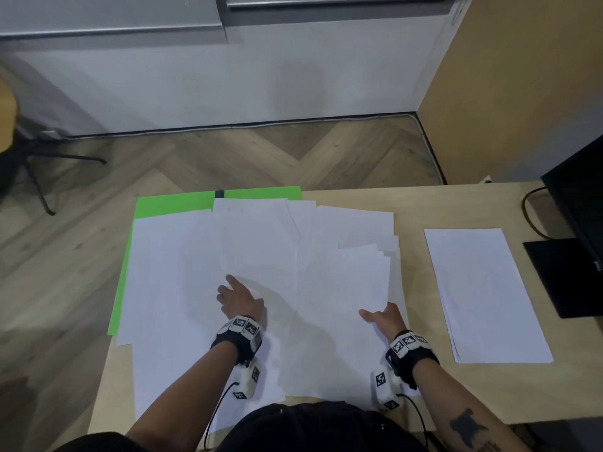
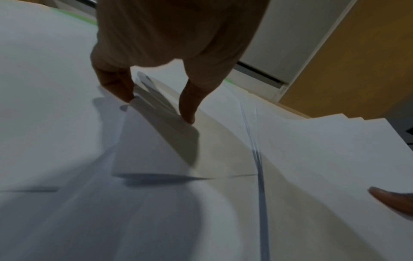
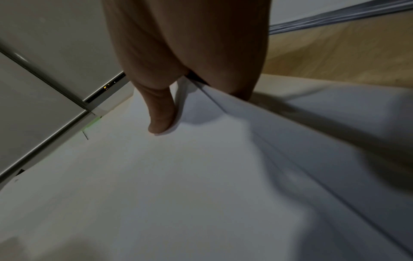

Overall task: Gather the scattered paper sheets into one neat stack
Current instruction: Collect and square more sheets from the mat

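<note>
Several loose white paper sheets (image 1: 261, 256) lie overlapping across the middle of the wooden table (image 1: 414, 203). My left hand (image 1: 239, 298) rests on them near the middle, and in the left wrist view its straight fingertips (image 2: 188, 120) press down on a sheet (image 2: 156, 150). My right hand (image 1: 381, 316) is at the right side of the spread. Its thumb (image 3: 162, 123) lies on top of a fanned bunch of sheets (image 3: 223, 159) and its other fingers are tucked under the lifted edge, pinching it.
A squared stack of white paper (image 1: 486, 295) lies apart on the table's right. A black monitor (image 1: 577, 203), its base (image 1: 561, 275) and a cable sit at the far right edge. A green sheet (image 1: 169, 205) shows under the papers at back left. A chair base (image 1: 29, 164) stands on the floor.
</note>
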`<state>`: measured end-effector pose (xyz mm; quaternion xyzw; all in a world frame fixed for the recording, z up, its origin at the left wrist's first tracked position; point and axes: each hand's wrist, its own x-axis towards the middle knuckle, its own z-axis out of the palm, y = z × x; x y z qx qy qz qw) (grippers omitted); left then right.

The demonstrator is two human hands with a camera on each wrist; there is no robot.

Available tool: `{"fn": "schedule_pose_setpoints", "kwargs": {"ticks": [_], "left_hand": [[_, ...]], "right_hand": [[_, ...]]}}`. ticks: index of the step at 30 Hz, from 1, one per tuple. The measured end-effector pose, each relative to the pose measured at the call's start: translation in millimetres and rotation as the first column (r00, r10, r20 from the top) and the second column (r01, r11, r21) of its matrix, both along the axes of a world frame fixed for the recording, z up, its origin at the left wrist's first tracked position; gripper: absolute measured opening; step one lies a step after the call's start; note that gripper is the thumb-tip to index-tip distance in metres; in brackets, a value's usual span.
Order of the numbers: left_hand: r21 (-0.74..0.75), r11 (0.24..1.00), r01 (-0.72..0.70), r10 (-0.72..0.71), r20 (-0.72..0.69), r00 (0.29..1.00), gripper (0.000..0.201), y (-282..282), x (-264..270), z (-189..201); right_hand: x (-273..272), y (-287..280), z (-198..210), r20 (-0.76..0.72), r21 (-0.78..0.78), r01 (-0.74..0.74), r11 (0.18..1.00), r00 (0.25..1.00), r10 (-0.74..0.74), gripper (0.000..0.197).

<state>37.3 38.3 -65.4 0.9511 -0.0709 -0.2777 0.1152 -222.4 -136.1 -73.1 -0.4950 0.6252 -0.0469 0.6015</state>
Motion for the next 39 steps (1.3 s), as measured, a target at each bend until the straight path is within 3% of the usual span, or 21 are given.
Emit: {"fn": "schedule_pose_setpoints", "kwargs": {"ticks": [3,5,8,11,12,17,21,24,27,30,35,37,39], "left_hand": [[-0.052,0.994,-0.1,0.097,-0.058,0.994,0.097,-4.2,4.0,8.6],[-0.111,0.988,-0.108,0.107,-0.017,0.994,0.088,-3.3,1.1,13.0],[-0.216,0.969,-0.121,0.13,0.028,0.991,0.061,2.7,-4.2,17.6],[-0.218,0.973,-0.071,0.083,0.048,0.995,0.017,6.9,0.4,21.5],[-0.216,0.976,-0.04,0.055,0.062,0.997,0.012,7.0,3.2,22.7],[-0.276,0.96,0.039,0.003,0.149,0.989,0.019,0.7,20.9,41.8],[-0.282,0.958,0.055,0.016,0.244,0.97,0.025,-13.1,40.4,73.5],[-0.367,0.928,0.069,0.052,0.308,0.95,0.032,-26.3,48.2,102.2],[-0.502,0.854,0.137,0.078,0.384,0.92,0.039,-39.3,53.7,126.8],[-0.659,0.715,0.233,0.092,0.419,0.903,0.036,-49.4,57.8,146.1],[-0.868,0.466,0.171,0.085,0.237,0.968,0.007,-60.8,49.7,168.9],[-0.867,0.478,0.139,0.001,0.159,0.987,0.006,-59.3,46.8,156.6],[-0.824,0.554,0.118,-0.103,0.073,0.992,0.013,-52.6,40.3,136.0]], "right_hand": [[0.1,-0.6,-0.4,-0.022,-0.015,-0.012,1.0,1.0,0.012,0.057],[-0.7,-0.4,0.5,-0.034,-0.015,-0.007,1.0,0.999,0.006,0.055],[-0.8,-1.2,0.0,-0.044,0.001,0.003,1.0,0.999,-0.003,0.057],[1.1,-1.7,-0.7,-0.04,0.028,0.052,0.998,0.998,-0.051,0.064],[2.1,-1.6,0.0,-0.033,0.04,0.069,0.997,0.997,-0.068,0.068],[10.1,-3.6,5.6,-0.018,0.078,0.086,0.993,0.996,-0.084,0.069],[17.1,-1.7,8.6,-0.001,0.104,0.094,0.99,0.996,-0.095,0.067],[22.1,1.1,9.3,-0.004,0.12,0.103,0.987,0.995,-0.103,0.065],[26.6,5.5,13.3,-0.032,0.132,0.089,0.987,0.996,-0.085,0.064],[29.3,10.4,15.8,-0.029,0.133,0.081,0.988,0.997,-0.078,0.073],[32.0,10.9,17.8,-0.018,0.114,0.07,0.991,0.998,-0.068,0.081],[34.1,11.2,21.7,-0.041,0.116,0.059,0.992,0.998,-0.054,0.072],[36.4,12.3,25.7,-0.006,0.135,0.064,0.989,0.998,-0.063,0.052]]}}
